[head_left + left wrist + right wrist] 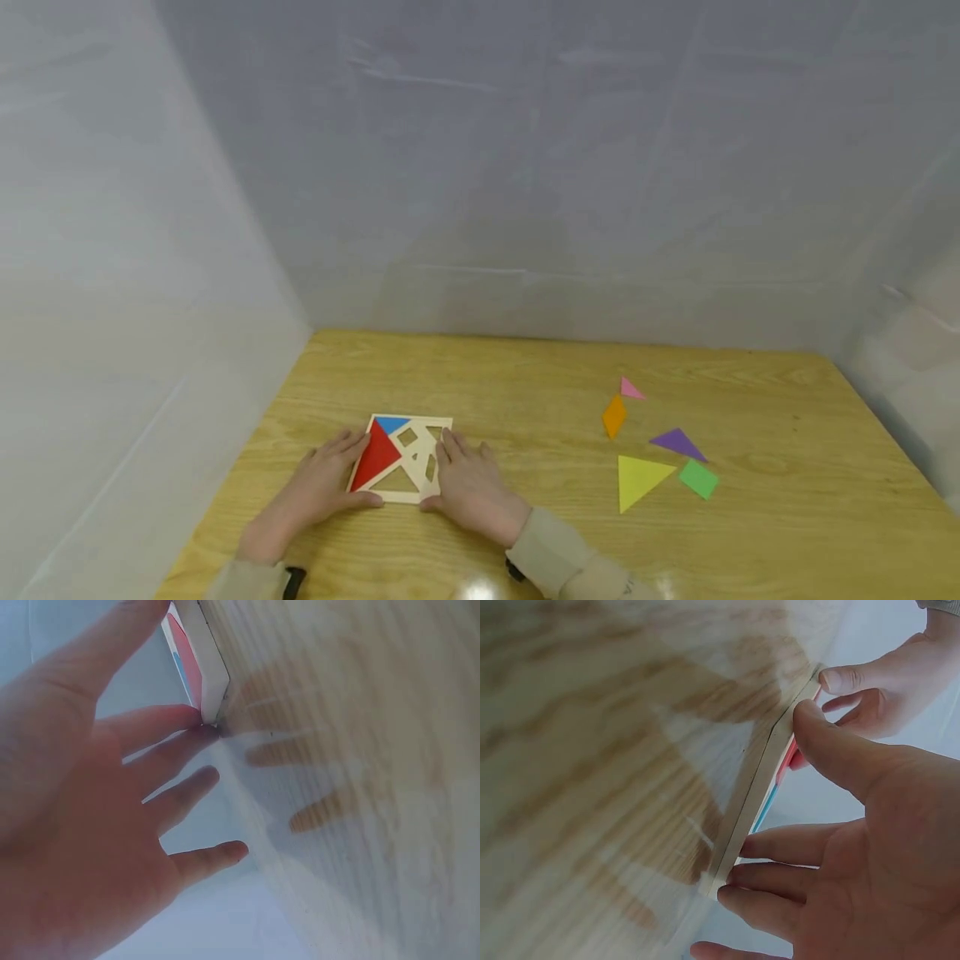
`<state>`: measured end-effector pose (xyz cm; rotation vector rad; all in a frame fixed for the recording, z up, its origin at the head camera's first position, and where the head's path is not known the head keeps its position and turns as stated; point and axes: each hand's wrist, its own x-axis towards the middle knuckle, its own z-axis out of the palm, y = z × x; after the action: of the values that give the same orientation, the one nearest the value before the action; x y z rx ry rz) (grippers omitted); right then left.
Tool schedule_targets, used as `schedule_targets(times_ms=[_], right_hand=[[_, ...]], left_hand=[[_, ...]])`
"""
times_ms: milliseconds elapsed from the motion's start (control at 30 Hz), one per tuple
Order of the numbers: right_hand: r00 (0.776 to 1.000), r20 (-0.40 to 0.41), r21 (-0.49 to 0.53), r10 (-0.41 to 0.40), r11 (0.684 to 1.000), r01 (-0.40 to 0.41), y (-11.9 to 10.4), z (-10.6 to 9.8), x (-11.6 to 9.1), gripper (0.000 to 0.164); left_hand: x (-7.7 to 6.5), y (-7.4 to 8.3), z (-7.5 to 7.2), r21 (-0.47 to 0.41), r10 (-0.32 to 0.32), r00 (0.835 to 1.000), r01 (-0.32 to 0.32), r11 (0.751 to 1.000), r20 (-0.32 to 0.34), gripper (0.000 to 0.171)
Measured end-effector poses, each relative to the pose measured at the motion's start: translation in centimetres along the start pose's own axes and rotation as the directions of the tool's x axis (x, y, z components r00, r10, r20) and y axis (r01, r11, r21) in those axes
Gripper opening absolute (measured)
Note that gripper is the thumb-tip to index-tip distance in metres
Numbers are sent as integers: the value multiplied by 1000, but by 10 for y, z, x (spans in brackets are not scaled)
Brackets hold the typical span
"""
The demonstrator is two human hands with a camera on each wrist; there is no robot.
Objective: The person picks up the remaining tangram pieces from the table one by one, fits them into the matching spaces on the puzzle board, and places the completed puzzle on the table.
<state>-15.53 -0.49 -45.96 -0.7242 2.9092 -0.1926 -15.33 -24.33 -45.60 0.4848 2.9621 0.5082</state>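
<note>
A pale wooden tangram board (401,497) lies on the table with a large red triangle (377,458) and a small blue triangle (392,425) in it. Several of its cut-outs show bare. My left hand (326,475) holds the board's left side, thumb on the near edge and fingers along the left edge; in the left wrist view its outer fingers spread free. The right hand (476,486) grips the right side between thumb and fingers. In the right wrist view, that thumb (832,746) and the fingertips press the board's side wall (757,787).
Loose tangram pieces lie to the right on the wooden table (525,400): a pink triangle (631,389), an orange parallelogram (615,417), a purple triangle (681,443), a yellow triangle (641,481) and a green square (699,479). Pale sheeting (487,208) walls the back and sides.
</note>
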Motion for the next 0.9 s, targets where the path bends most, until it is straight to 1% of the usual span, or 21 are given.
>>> schedule_targets(times_ms=[167, 367, 700, 900], right_hand=[[1000, -12, -10, -6, 1000, 6, 1, 2, 2, 92], [1000, -13, -22, -12, 1000, 12, 4, 3, 4, 93], [999, 27, -12, -19, 1000, 20, 9, -4, 1, 92], [999, 46, -4, -21, 1000, 21, 14, -5, -1, 91]], left_hand=[[0, -2, 2, 6, 8, 1000, -8, 1000, -13, 103], [0, -1, 3, 7, 9, 1000, -9, 1000, -22, 101], [3, 4, 6, 43, 20, 999, -19, 999, -33, 100], [4, 8, 8, 51, 21, 999, -19, 998, -27, 100]])
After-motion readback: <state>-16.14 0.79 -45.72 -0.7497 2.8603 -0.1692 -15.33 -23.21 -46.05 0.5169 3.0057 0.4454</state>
